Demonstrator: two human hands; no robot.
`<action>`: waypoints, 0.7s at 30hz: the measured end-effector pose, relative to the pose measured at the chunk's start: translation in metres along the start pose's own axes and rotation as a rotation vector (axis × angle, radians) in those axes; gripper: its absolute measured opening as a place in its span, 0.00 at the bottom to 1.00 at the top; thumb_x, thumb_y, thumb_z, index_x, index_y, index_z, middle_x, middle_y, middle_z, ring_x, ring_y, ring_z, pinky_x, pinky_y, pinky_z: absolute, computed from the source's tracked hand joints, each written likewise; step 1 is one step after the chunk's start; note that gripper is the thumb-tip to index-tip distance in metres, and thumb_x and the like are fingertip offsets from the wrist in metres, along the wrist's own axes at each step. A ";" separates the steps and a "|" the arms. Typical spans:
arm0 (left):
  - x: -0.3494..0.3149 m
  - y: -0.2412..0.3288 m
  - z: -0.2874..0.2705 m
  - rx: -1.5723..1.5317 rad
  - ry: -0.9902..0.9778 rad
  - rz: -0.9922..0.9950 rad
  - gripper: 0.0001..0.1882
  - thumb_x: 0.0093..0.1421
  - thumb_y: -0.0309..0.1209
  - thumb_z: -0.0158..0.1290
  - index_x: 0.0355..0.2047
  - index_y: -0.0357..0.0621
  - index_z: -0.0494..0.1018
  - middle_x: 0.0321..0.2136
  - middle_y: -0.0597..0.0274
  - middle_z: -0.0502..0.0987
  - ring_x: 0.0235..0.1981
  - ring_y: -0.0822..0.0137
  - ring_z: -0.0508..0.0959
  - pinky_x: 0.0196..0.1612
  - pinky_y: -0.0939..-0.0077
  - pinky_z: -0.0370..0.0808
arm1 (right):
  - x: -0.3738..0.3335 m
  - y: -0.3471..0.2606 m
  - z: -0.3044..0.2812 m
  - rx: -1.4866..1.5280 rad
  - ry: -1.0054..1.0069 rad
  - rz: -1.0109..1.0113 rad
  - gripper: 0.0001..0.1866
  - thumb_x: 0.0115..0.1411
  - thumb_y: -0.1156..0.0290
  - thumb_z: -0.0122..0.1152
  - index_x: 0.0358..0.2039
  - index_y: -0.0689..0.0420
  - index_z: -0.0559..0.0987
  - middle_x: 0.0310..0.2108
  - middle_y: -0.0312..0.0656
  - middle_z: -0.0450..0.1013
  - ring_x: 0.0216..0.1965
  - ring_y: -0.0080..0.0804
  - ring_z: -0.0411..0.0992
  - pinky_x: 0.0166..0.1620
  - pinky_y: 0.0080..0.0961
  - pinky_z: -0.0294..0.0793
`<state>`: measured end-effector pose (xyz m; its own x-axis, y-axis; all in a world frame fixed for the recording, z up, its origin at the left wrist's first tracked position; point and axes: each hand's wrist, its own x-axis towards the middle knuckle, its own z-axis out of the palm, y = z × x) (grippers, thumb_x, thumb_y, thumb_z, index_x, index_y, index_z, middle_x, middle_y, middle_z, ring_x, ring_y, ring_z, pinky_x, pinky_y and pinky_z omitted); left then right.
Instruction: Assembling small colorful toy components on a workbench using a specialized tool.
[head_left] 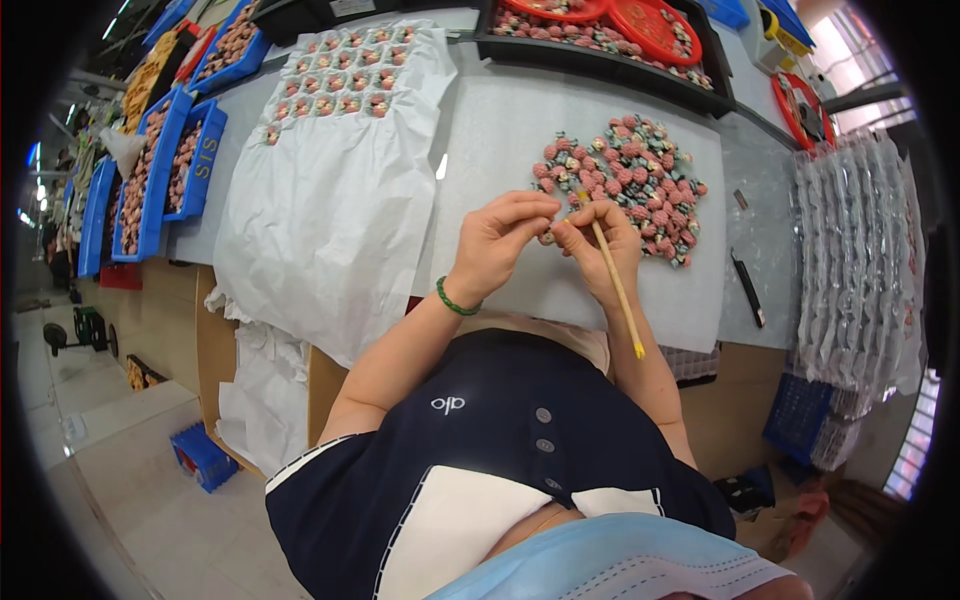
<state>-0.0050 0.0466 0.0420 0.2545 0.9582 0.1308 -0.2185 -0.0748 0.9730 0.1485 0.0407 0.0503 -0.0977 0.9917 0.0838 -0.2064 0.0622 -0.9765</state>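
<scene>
Small piece (549, 237) pinched between hands (545, 240) — paintbrush (612, 272) alongside

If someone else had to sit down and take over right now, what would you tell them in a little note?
Left hand: fingers pinched on a small piece, held above the white sheet.
Right hand: holds a thin brush like a pen, its tip at that same piece, which is too small to make out.
Pile of small pink and green figures: loose on the sheet, just beyond the hands.
Grid of the same figures: laid in neat rows on white paper, far left.
Done: the rows are laid out.
Left: the loose pile is still large; one piece is in hand.
</scene>
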 end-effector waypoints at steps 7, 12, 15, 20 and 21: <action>-0.023 0.008 -0.014 -0.107 0.122 0.003 0.11 0.55 0.18 0.46 0.39 0.32 0.71 0.47 0.54 0.65 0.40 0.68 0.72 0.41 0.78 0.72 | -0.009 0.001 0.037 0.023 0.104 0.073 0.10 0.50 0.78 0.61 0.26 0.59 0.66 0.21 0.37 0.71 0.20 0.18 0.69 0.21 0.11 0.69; -0.042 0.023 -0.032 0.128 0.083 0.002 0.16 0.52 0.19 0.50 0.44 0.33 0.68 0.40 0.56 0.70 0.38 0.71 0.73 0.41 0.80 0.71 | -0.013 0.010 0.060 0.085 0.115 0.142 0.10 0.51 0.76 0.60 0.26 0.59 0.66 0.20 0.37 0.69 0.18 0.18 0.68 0.21 0.11 0.68; -0.051 0.033 -0.043 0.343 0.052 0.074 0.19 0.51 0.19 0.51 0.45 0.34 0.67 0.37 0.57 0.71 0.34 0.72 0.73 0.39 0.81 0.71 | -0.015 0.017 0.070 0.075 0.098 0.164 0.10 0.51 0.74 0.60 0.26 0.58 0.66 0.20 0.37 0.69 0.19 0.18 0.67 0.22 0.11 0.68; -0.034 0.051 -0.098 0.642 0.152 0.258 0.19 0.48 0.22 0.54 0.42 0.34 0.68 0.32 0.58 0.72 0.28 0.71 0.73 0.33 0.80 0.71 | -0.025 0.018 0.087 -0.124 0.077 0.056 0.12 0.53 0.67 0.60 0.26 0.59 0.67 0.26 0.38 0.69 0.23 0.15 0.65 0.26 0.12 0.67; -0.023 0.057 -0.120 0.681 0.234 0.306 0.17 0.48 0.22 0.53 0.40 0.34 0.68 0.31 0.57 0.72 0.26 0.69 0.73 0.32 0.79 0.71 | -0.028 0.020 0.085 -0.126 0.082 0.054 0.12 0.53 0.67 0.60 0.26 0.59 0.67 0.26 0.38 0.69 0.23 0.15 0.65 0.26 0.12 0.67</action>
<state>-0.1365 0.0537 0.0719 0.0549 0.8952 0.4424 0.3988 -0.4258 0.8122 0.0638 0.0050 0.0452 -0.0240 0.9995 0.0194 -0.0788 0.0175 -0.9967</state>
